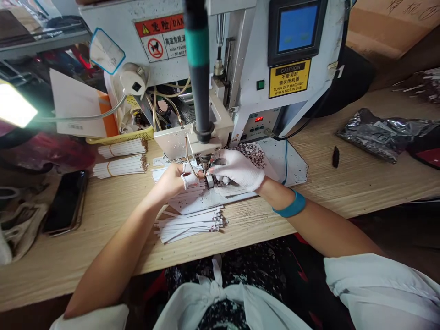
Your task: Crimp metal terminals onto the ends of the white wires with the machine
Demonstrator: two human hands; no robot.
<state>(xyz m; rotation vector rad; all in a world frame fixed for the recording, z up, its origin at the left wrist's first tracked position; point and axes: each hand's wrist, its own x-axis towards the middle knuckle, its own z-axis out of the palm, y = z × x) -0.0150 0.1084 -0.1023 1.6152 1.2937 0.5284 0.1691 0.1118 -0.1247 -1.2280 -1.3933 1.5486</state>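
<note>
My left hand (174, 180), with white covers on some fingertips, is closed in a pinch just left of the soldering machine's tip (206, 161). Whatever it grips is hidden by the fingers. From the right, my right hand (240, 169) in a white glove pinches close to the same tip, over a small metal block (210, 181); what lies between its fingers is too small to name. Thin white strips lie beneath my left hand on the machine's base plate (192, 205). A pile of small dark-and-white parts (252, 153) sits behind my right hand.
Loose white strips with metal-looking ends (192, 223) lie at the table's front. Banded bundles of strips (120, 167) and a phone (66, 201) are at left. The machine's body (240, 110) rises behind. A silvery bag (374, 133) lies right; a lamp (15, 105) glows left.
</note>
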